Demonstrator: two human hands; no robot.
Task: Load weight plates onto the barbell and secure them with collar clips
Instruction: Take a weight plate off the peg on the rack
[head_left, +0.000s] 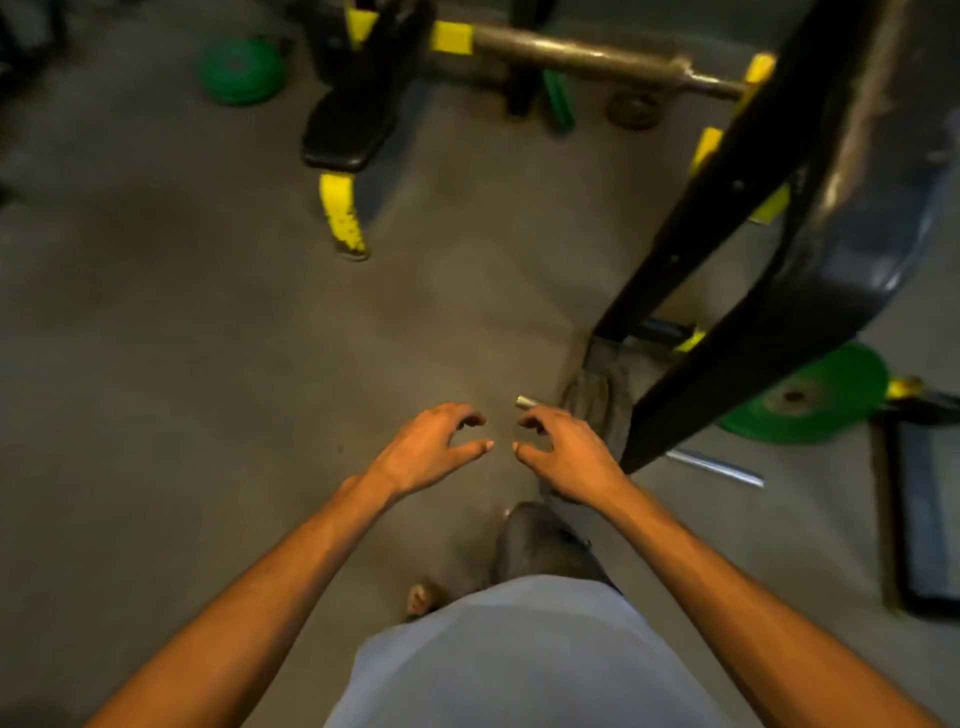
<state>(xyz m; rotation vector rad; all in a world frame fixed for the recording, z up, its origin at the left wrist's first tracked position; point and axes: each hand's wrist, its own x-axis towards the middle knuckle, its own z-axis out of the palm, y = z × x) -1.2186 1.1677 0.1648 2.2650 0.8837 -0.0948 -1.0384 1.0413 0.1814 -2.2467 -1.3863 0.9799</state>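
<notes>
Hands first: the left hand and right hand hang out in front of the body at about six o'clock in the view, palms down, fingers curled and spread like claws, thumbs pointing at each other across a small gap. Both are empty; nothing sits between the fingers, and the shape suggests they are readying for a two-sided grab on something round.

Just past the right hand, at about five o'clock from centre, a bright metal tube end pokes out near the fingertips, and a similar silver length shows beyond the black slanted frame. My guess is that these are parts of one barbell lying low across the floor, its middle hidden by the frame and a worn grey mat (blur makes this uncertain).

A green weight plate lies at four o'clock, partly behind the frame, seemingly close to that bar so it can be slid on with little carrying. Another green plate rests on the floor at eleven o'clock, well apart. At one o'clock a rusty bar sits across yellow-and-black rack arms, with a small dark plate below it. A black bench pad stands at twelve.

No collar clips are visible, and no plate looks loaded, so the work seems barely begun.
</notes>
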